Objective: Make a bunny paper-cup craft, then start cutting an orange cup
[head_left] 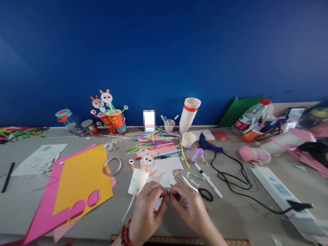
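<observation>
Head view, left hand (155, 205): fingertips drawn together in a pinch; whether they hold anything small is hidden
Right hand (187, 203): pinched likewise, its tips just beside the left's
White paper cup with round rabbit face (138, 181): just beyond left hand
Black-handled metal scissors (200, 191): just beside right hand
Yellow paper sheet (84, 177): farther left
Dark-blue glue gun (205, 144): beyond the scissors

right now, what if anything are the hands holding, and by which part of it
Cannot be told: the left hand and right hand are pinched close together, but anything between their fingertips is too small or hidden to identify.
</observation>
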Tool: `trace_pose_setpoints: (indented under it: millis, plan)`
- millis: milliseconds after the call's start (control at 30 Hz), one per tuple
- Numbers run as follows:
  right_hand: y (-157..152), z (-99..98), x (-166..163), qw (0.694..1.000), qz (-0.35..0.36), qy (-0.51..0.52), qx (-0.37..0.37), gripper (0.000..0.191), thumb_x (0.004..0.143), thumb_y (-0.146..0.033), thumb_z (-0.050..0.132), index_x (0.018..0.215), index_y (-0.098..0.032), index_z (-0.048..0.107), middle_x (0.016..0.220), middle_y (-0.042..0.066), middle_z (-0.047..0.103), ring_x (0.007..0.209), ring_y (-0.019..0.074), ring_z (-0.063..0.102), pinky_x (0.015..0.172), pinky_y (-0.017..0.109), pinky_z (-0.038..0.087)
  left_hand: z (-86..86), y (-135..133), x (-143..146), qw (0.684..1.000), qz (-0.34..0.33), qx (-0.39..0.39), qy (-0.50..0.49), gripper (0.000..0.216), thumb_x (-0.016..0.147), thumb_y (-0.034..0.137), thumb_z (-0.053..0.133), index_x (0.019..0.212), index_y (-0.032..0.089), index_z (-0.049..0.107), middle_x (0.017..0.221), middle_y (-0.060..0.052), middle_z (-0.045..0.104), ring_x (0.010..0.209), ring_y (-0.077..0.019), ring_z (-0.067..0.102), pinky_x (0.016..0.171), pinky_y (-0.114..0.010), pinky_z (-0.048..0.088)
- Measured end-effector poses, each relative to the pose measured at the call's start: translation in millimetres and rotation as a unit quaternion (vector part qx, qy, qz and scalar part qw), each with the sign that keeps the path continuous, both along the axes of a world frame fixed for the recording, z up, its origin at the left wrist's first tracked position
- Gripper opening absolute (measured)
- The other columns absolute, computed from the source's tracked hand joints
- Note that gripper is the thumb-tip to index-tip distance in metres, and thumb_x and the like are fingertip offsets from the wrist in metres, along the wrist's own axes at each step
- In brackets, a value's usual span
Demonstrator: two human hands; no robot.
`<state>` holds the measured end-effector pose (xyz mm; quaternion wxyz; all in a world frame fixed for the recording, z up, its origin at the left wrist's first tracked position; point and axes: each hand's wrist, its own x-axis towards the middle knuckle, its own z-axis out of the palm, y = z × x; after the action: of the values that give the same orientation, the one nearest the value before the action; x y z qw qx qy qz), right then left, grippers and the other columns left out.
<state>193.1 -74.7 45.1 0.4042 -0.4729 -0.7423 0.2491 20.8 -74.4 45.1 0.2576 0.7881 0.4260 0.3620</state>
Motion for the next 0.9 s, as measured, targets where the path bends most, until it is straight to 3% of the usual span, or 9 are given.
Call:
trace_pose_setpoints:
  millis: [267, 367, 433, 500, 567, 667, 767, 833, 900]
  plan:
    - [6, -13.8, 23, 0.997, -0.055, -0.056, -0.027, 0.016, 0.086, -0.018, 0.052, 0.07, -0.022, 0.054, 0.064, -0.001, 0.059, 0.058, 0.0164, 0.058, 0.054, 0.024, 0.045, 1.5, 4, -8, 0.996, 0.003, -0.055, -0.073, 0.013, 0.091, 0.012, 0.048, 0.082, 0.021, 0.051, 0.081, -0.003, 0.059, 0.078, -0.0174, 0.057, 0.073, -0.028, 0.046]
    - [11, -25.6, 45, 0.986, -0.121, -0.118, 0.004, 0.02, 0.09, -0.026, 0.052, 0.07, -0.022, 0.054, 0.063, 0.0, 0.059, 0.056, 0.0169, 0.058, 0.052, 0.025, 0.043, -2.1, 6, -14, 0.98, 0.018, -0.136, -0.146, 0.014, 0.093, 0.021, 0.049, 0.079, 0.02, 0.052, 0.077, -0.002, 0.056, 0.074, -0.0157, 0.054, 0.069, -0.027, 0.044]
    - [12, -29.7, 56, 0.972, -0.162, -0.166, 0.02, 0.029, 0.092, -0.033, 0.054, 0.066, -0.023, 0.053, 0.06, 0.0, 0.057, 0.052, 0.017, 0.056, 0.049, 0.025, 0.04, -5.1, 8, -15, 0.948, 0.022, -0.23, -0.217, 0.017, 0.09, 0.028, 0.054, 0.077, 0.019, 0.054, 0.074, -0.001, 0.053, 0.069, -0.0143, 0.051, 0.064, -0.025, 0.042]
    - [12, -28.7, 60, 0.973, -0.153, -0.173, 0.024, 0.025, 0.094, -0.033, 0.053, 0.072, -0.022, 0.058, 0.066, 0.001, 0.061, 0.054, 0.0166, 0.057, 0.05, 0.025, 0.041, -7.8, 9, -14, 0.892, 0.02, -0.329, -0.31, 0.017, 0.085, 0.032, 0.062, 0.077, 0.018, 0.056, 0.073, 0.0, 0.052, 0.067, -0.0128, 0.05, 0.063, -0.024, 0.042]
    - [9, -23.5, 55, 0.985, -0.106, -0.131, 0.019, 0.015, 0.094, -0.027, 0.053, 0.086, -0.022, 0.064, 0.075, 0.002, 0.066, 0.06, 0.0162, 0.061, 0.056, 0.025, 0.046, -9.7, 11, -10, 0.81, 0.003, -0.416, -0.415, 0.018, 0.08, 0.031, 0.069, 0.078, 0.017, 0.058, 0.073, 0.0, 0.052, 0.066, -0.0116, 0.05, 0.068, -0.026, 0.044]
    - [5, -13.0, 38, 0.999, -0.031, -0.023, 0.006, 0.012, 0.093, -0.021, 0.053, 0.089, -0.022, 0.065, 0.074, 0.001, 0.066, 0.065, 0.0153, 0.062, 0.062, 0.024, 0.049, -12.0, 13, -3, 0.652, -0.067, -0.537, -0.531, 0.022, 0.076, 0.028, 0.073, 0.07, 0.016, 0.056, 0.068, 0.001, 0.048, 0.062, -0.0096, 0.046, 0.073, -0.028, 0.046]
    - [4, -5.7, 21, 0.998, 0.016, 0.062, -0.023, 0.009, 0.09, -0.018, 0.058, 0.088, -0.022, 0.065, 0.075, 0.0, 0.066, 0.066, 0.0148, 0.063, 0.064, 0.023, 0.049, -14.3, 12, 0, 0.498, -0.125, -0.639, -0.572, 0.019, 0.076, 0.022, 0.071, 0.071, 0.015, 0.055, 0.069, 0.003, 0.045, 0.061, -0.0072, 0.043, 0.074, -0.027, 0.046]
    - [6, -4.0, 15, 0.994, 0.034, 0.097, -0.043, 0.008, 0.089, -0.016, 0.06, 0.09, -0.021, 0.066, 0.077, 0.001, 0.066, 0.068, 0.0146, 0.063, 0.065, 0.023, 0.05, -15.6, 11, 1, 0.431, -0.144, -0.675, -0.581, 0.014, 0.076, 0.018, 0.07, 0.077, 0.014, 0.057, 0.07, 0.004, 0.045, 0.06, -0.0063, 0.043, 0.075, -0.026, 0.045]
    - [8, -3.8, 14, 0.99, 0.047, 0.122, -0.055, 0.009, 0.088, -0.015, 0.061, 0.091, -0.021, 0.066, 0.078, 0.001, 0.067, 0.069, 0.0146, 0.063, 0.066, 0.023, 0.05, -16.4, 10, 1, 0.395, -0.159, -0.692, -0.583, 0.013, 0.077, 0.017, 0.069, 0.081, 0.012, 0.059, 0.069, 0.005, 0.045, 0.061, -0.0062, 0.044, 0.077, -0.027, 0.045]
